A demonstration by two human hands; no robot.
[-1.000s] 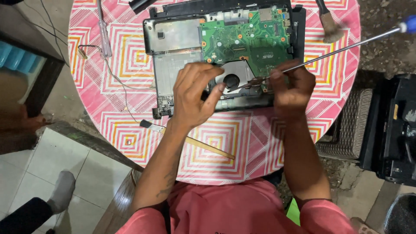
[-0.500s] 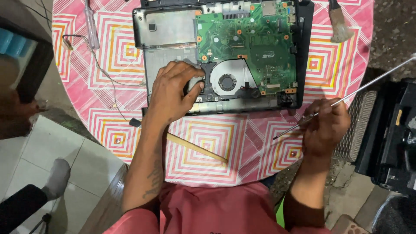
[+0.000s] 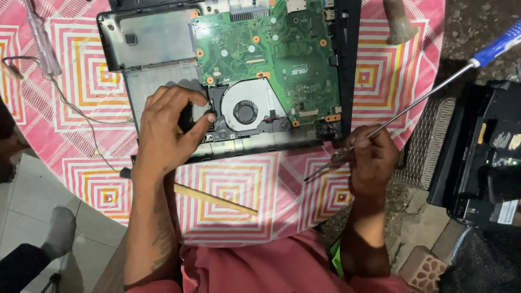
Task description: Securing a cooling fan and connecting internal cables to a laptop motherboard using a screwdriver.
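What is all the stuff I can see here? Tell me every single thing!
Opened laptop base: one, black and grey, on the table's far part.
Circuit board: one, green, inside the base.
Cooling fan: one, silver and black, below the board.
Long screwdriver: one, blue handle, steel shaft.
Clear-handled screwdriver: one, far left.
Thin wire: one, dark, left of the base.
Wooden stick: one, tan, near edge.
Brush: one, grey, top right.
Tablecloth: one, pink with squares.
Left hand: on the base beside the fan.
Right hand: grips the long screwdriver.
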